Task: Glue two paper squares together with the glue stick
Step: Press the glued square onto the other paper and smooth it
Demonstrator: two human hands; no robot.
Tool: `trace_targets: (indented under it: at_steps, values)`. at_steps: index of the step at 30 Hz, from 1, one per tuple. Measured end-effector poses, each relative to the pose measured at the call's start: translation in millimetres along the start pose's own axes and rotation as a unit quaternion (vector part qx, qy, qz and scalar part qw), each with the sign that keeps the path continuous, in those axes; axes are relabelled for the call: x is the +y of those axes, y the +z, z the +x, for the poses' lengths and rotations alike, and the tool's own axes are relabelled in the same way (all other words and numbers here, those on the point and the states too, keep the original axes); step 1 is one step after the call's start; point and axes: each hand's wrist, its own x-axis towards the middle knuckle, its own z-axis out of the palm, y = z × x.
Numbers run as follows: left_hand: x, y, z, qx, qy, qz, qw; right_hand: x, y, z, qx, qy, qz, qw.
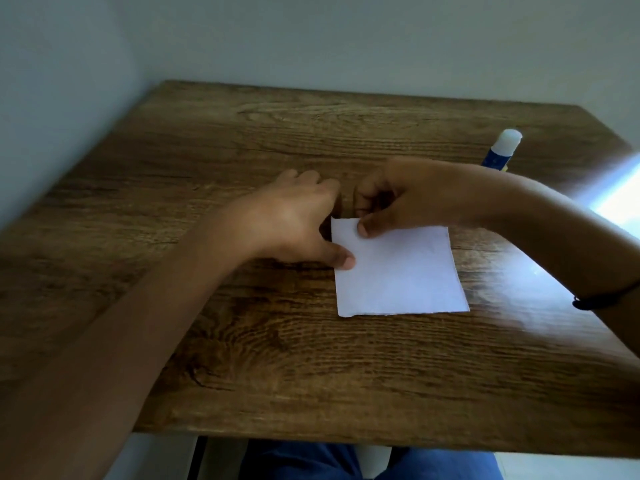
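A white paper square (398,271) lies flat on the wooden table (277,358), right of centre. I see a single white surface and cannot tell whether a second square lies under it. My left hand (298,220) rests at the paper's left edge, thumb pressing down on it. My right hand (391,199) pinches the paper's far left corner between thumb and fingers. The glue stick (502,150), white cap and blue body, stands at the back right, partly hidden behind my right forearm.
The table sits in a corner, with pale walls close at the back and left. Glare brightens its right side. A dark band circles my right wrist (602,299). Blue trousers (311,462) show below the table's front edge.
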Motion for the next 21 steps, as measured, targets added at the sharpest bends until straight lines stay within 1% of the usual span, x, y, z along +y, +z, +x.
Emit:
trace_targets:
  at_steps: [1,3,5,6,10,12,15,17,21]
  values:
    - [0.7,-1.5,-0.1,0.002,0.007,-0.015,1.0,-1.0,-0.1,-0.8,0.011,-0.006,-0.007,1.0]
    - [3.3,-5.1,-0.4,0.02,0.026,-0.091,0.995,-2.6,0.2,-2.9,0.044,-0.023,-0.038,0.998]
    - [6.3,-8.4,-1.2,0.058,0.031,-0.166,0.984,-3.9,1.6,-5.2,0.074,-0.039,-0.061,0.995]
    - [7.4,-8.6,-1.4,0.08,0.03,-0.182,0.98,-3.8,2.5,-6.0,0.089,-0.042,-0.061,0.993]
    - [7.2,-7.0,-2.0,0.16,0.039,-0.212,0.963,-2.4,3.1,-7.5,0.151,-0.059,-0.027,0.986]
    - [5.9,-8.1,-2.6,0.181,0.046,-0.227,0.956,-3.4,1.5,-8.6,0.181,-0.066,-0.013,0.981]
    - [5.2,-9.7,-2.5,0.216,0.068,-0.213,0.95,-6.1,-1.4,-9.1,0.229,-0.083,-0.013,0.97]
    - [3.6,-12.1,-3.1,0.235,0.07,-0.196,0.949,-4.8,-6.5,-9.5,0.241,-0.076,-0.011,0.968]
    - [-10.0,-20.4,-4.1,0.264,0.044,-0.181,0.946,7.9,-21.2,-12.3,0.272,-0.048,0.015,0.961]
